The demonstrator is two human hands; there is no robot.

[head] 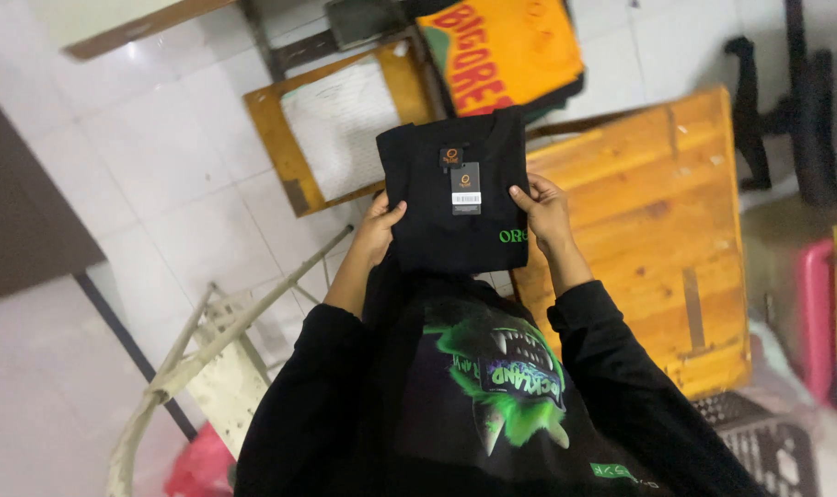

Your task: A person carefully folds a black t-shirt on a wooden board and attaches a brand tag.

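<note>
You've got a folded black shirt [441, 216] held up in front of you, above the white tile floor [161, 184]. Left hand [376, 230] has its grip clamped on the left edge, right hand [542, 210] on the right edge. A hang tag [465, 189] dangles at the collar. The wooden counter [658, 230] sits just right, with an orange shirt [501, 51] further back.

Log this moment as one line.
left hand: holds folded black shirt | right hand: holds shirt | hang tag: at collar | wooden table: below
</note>
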